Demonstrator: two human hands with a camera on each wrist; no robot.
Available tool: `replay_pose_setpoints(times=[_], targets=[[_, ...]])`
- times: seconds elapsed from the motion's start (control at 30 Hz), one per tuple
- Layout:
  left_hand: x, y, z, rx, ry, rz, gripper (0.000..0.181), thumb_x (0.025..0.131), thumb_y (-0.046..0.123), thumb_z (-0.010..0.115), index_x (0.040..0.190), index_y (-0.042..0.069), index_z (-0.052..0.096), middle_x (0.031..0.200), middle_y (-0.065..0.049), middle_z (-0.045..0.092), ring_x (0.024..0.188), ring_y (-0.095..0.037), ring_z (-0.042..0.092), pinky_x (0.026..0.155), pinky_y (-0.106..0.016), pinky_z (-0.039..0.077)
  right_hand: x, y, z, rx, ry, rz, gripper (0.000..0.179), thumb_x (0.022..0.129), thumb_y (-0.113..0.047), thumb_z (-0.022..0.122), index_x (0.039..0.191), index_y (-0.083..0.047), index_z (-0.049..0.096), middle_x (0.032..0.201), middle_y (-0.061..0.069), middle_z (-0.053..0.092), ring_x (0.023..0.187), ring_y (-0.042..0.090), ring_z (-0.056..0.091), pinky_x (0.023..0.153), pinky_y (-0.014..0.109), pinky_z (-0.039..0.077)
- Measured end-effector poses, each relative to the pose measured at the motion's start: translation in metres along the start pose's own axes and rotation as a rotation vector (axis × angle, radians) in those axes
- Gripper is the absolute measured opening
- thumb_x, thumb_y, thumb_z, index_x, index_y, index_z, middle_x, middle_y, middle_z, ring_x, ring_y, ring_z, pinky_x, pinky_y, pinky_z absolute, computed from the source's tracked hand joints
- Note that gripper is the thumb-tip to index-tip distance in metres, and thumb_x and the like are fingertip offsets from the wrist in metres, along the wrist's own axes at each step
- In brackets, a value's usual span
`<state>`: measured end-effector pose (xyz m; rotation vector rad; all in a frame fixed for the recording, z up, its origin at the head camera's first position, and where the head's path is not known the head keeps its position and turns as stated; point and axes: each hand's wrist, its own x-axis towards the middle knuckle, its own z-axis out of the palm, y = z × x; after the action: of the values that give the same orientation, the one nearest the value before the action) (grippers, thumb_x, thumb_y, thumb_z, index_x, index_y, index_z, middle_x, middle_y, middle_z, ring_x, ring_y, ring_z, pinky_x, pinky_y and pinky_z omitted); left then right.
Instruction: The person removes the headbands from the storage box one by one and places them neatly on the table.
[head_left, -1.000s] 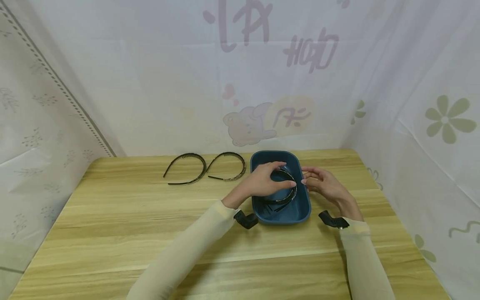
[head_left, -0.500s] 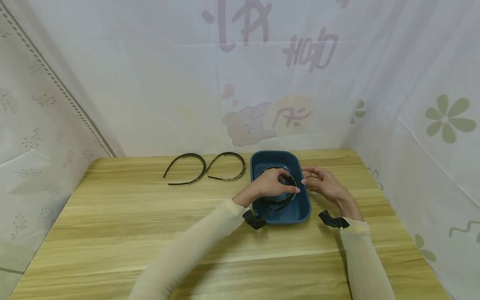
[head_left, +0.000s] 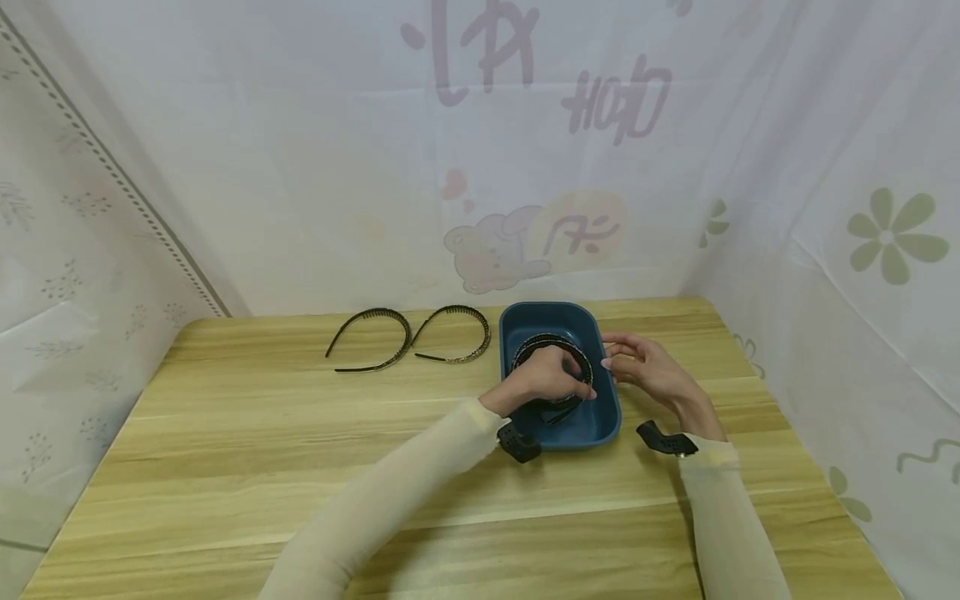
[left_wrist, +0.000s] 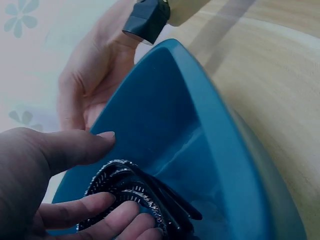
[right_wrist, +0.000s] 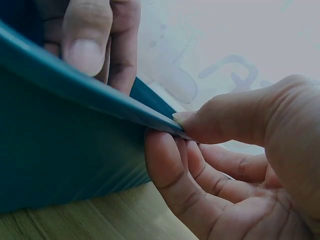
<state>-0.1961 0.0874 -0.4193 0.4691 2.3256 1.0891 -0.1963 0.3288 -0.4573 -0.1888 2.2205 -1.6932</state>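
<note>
A blue rectangular plastic bin [head_left: 596,433] stands on the table, with several black, glittery toothed headbands [head_left: 564,340] stacked inside it. My left hand [head_left: 546,373] reaches into the bin over the stack. In the left wrist view, its fingertips [left_wrist: 131,215] lie at the headbands, with the thumb held apart from them and nothing pinched between. My right hand [head_left: 651,367] pinches the bin's right rim. The right wrist view shows the thumb [right_wrist: 205,120] over the rim and the forefinger under it, against the outer wall.
Left of the bin, two more black headbands [head_left: 375,367] [head_left: 480,354] lie side by side near the table's back edge. White printed cloth [head_left: 337,183] hangs behind and at both sides of the wooden table [head_left: 262,467].
My left hand has shifted toward me and slightly right within the bin, uncovering the upper curve of the headbands. My right hand stays at the rim.
</note>
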Motion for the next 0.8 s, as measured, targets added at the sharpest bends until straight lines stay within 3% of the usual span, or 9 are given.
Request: replay_pose_setpoints(times=[0.13,0.33,0.63,0.8], targets=[[0.0023,0.0004,0.0038,-0.036,-0.002,-0.009,0.036,0.082,0.03,0.088,0.105,0.008,0.072,0.086,-0.002,0.069,0.069,-0.022,0.068,0.066,-0.034,0.058,-0.0005,-0.0004,0.0004,0.007,0.004,0.005,0.063,0.1,-0.019,0.068,0.154,-0.004,0.04,0.118,0.016,0.058,0.094,0.014,0.067,0.084,0.028,0.059],[0.005,0.0013,0.0082,-0.012,0.0,-0.011,0.017,0.08,0.017,0.09,0.082,0.011,0.075,0.068,0.0,0.068,0.056,-0.014,0.062,0.058,-0.03,0.058,-0.002,-0.0012,0.0007,0.009,0.004,0.001,0.062,0.1,-0.018,0.068,0.153,-0.003,0.041,0.118,0.014,0.057,0.095,0.013,0.067,0.084,0.027,0.059],[0.0023,-0.0005,0.0073,-0.06,0.009,0.019,0.002,0.084,0.007,0.082,0.083,0.006,0.08,0.071,-0.001,0.076,0.056,-0.008,0.062,0.053,-0.021,0.051,0.0007,-0.0001,0.0004,0.01,0.006,-0.002,0.06,0.101,-0.018,0.068,0.153,-0.003,0.041,0.118,0.012,0.056,0.094,0.012,0.066,0.083,0.027,0.059],[0.0004,-0.0034,0.007,-0.073,0.013,0.052,0.003,0.084,0.007,0.083,0.085,0.004,0.081,0.071,-0.003,0.077,0.054,-0.007,0.059,0.052,-0.018,0.047,0.0001,-0.0005,0.0003,0.007,0.007,-0.002,0.061,0.1,-0.018,0.068,0.153,-0.003,0.041,0.119,0.014,0.057,0.094,0.013,0.067,0.084,0.027,0.059]])
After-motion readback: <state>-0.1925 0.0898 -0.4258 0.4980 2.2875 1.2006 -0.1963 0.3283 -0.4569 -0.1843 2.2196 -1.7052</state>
